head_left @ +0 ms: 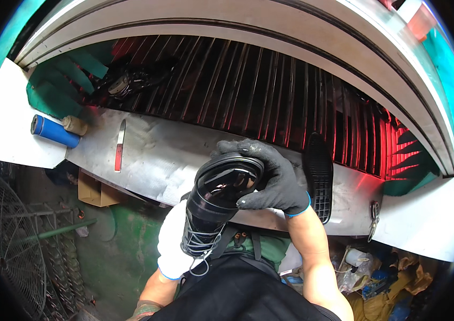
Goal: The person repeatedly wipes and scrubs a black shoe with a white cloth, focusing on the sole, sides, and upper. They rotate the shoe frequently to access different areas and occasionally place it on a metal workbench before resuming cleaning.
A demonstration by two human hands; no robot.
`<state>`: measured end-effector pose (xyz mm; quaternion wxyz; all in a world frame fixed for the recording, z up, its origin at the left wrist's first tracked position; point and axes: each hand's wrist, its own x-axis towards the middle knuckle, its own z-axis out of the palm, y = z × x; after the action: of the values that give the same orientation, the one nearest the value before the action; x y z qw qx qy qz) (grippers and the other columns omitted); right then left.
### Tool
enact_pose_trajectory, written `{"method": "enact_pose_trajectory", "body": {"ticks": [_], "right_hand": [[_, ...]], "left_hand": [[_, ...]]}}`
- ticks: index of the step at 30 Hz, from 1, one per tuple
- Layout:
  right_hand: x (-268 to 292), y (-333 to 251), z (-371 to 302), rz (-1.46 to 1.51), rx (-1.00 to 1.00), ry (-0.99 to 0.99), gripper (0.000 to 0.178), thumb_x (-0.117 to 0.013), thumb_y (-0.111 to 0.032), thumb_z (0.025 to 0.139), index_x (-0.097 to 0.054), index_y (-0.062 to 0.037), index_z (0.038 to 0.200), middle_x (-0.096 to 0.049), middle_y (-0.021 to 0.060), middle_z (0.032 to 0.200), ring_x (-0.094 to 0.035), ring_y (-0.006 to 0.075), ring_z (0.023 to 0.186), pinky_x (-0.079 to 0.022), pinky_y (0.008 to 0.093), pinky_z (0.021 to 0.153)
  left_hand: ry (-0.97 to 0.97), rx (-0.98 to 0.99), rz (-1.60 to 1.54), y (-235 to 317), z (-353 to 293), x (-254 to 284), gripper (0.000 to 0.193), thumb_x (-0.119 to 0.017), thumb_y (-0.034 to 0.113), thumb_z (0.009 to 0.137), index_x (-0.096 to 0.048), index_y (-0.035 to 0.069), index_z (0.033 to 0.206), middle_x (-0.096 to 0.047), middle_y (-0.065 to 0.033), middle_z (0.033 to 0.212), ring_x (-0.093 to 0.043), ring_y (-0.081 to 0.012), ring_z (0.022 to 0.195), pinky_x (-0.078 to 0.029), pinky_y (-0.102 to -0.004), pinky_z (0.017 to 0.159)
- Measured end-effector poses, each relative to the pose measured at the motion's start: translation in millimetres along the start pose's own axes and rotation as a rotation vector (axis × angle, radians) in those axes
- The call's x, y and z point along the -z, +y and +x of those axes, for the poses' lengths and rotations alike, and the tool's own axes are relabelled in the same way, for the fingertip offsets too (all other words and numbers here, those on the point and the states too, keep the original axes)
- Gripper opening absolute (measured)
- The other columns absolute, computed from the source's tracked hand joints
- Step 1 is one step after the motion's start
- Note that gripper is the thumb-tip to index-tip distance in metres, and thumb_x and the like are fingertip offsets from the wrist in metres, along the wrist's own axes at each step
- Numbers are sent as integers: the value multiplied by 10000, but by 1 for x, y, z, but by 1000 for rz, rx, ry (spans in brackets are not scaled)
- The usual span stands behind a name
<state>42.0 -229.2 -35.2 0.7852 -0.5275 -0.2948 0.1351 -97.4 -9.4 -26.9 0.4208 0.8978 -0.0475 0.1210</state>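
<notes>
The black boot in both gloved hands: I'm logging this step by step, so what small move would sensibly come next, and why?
Probably lowering the boot sole-first toward the black sole lying on the metal bench. The right hand grips its open top, the left hand supports the laced front, and its underside faces the bench. That is only a judgement; the boot's bottom is hidden.

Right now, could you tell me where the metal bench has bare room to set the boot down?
Bare sheet metal lies between the red-handled knife and the boot. It is crowded on the right, by the black sole and scissors.
</notes>
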Motion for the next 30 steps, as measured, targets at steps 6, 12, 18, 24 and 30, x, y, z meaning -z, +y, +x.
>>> {"method": "enact_pose_trajectory", "body": {"ticks": [6, 12, 18, 24, 30], "right_hand": [[1, -1, 4, -55, 0, -34, 939, -984, -83, 669, -516, -57, 1482, -515, 254, 1539, -516, 392, 1426, -432, 527, 1190], [-1, -7, 5, -70, -26, -24, 908, -972, -112, 700, -537, -7, 1490, -557, 147, 1537, -551, 238, 1389, -439, 402, 1181], [-2, -7, 4, 18, -53, -25, 914, -975, -109, 694, -534, 5, 1488, -548, 158, 1543, -548, 245, 1392, -439, 414, 1182], [0, -4, 7, -13, 8, -54, 906, -970, -96, 698, -535, 5, 1486, -544, 166, 1546, -548, 249, 1393, -441, 416, 1180], [-1, -2, 8, 26, 20, -61, 896, -971, -93, 697, -542, 6, 1478, -552, 175, 1536, -549, 257, 1394, -442, 421, 1178]], "left_hand": [[-1, 25, -33, 4, 3, 3, 613, -890, 124, 742, -649, -22, 1287, -732, -157, 1130, -718, -327, 1003, -553, -393, 913], [-1, -4, -68, 0, 1, 4, 616, -898, 93, 738, -643, -21, 1287, -729, -138, 1133, -717, -283, 993, -553, -369, 900], [-24, -7, -90, 4, 9, 6, 609, -894, 53, 741, -638, -23, 1289, -736, -131, 1125, -721, -250, 971, -555, -343, 882], [-71, 38, -102, 3, 11, 10, 610, -895, 50, 748, -639, -23, 1297, -740, -130, 1123, -722, -233, 986, -554, -337, 893], [-29, 14, -82, -6, 2, 6, 623, -892, 41, 754, -630, -25, 1315, -735, -129, 1151, -717, -226, 1013, -550, -334, 911]]}}
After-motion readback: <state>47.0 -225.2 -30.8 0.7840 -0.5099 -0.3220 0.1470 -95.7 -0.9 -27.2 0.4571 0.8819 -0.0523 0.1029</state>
